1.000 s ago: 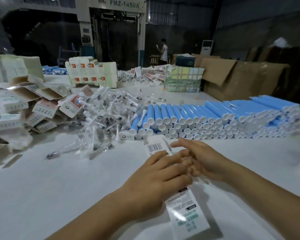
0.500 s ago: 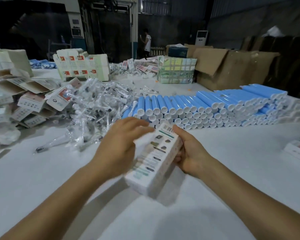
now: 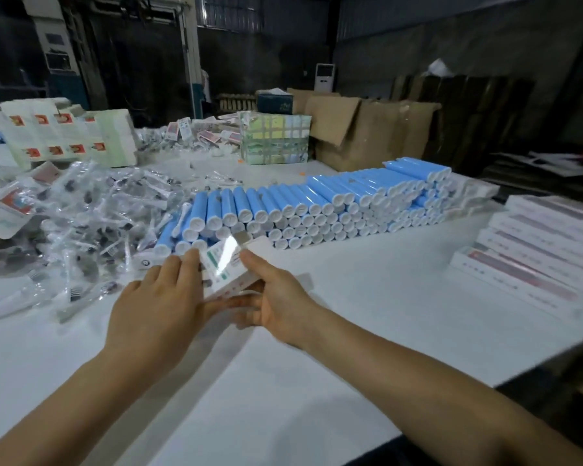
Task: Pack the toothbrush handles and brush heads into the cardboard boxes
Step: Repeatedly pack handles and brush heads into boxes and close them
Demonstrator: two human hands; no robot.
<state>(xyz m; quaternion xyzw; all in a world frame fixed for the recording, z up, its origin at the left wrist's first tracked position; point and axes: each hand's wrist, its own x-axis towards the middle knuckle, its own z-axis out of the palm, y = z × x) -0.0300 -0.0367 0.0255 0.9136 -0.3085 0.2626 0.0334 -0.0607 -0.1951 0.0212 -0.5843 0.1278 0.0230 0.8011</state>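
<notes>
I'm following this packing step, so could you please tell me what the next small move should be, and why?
Probably take one blue handle from the stack just behind and slide it into the box. Both the left hand and the right hand hold that box off the table, its far end seemingly open towards the stack, though motion blur hides the flaps.

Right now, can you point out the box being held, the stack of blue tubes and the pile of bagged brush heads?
Held box (image 3: 228,264): head view, glossy printed face.
Blue tubes (image 3: 317,205): head view, top row.
Bagged brush heads (image 3: 98,210): head view, middle of pile.
</notes>
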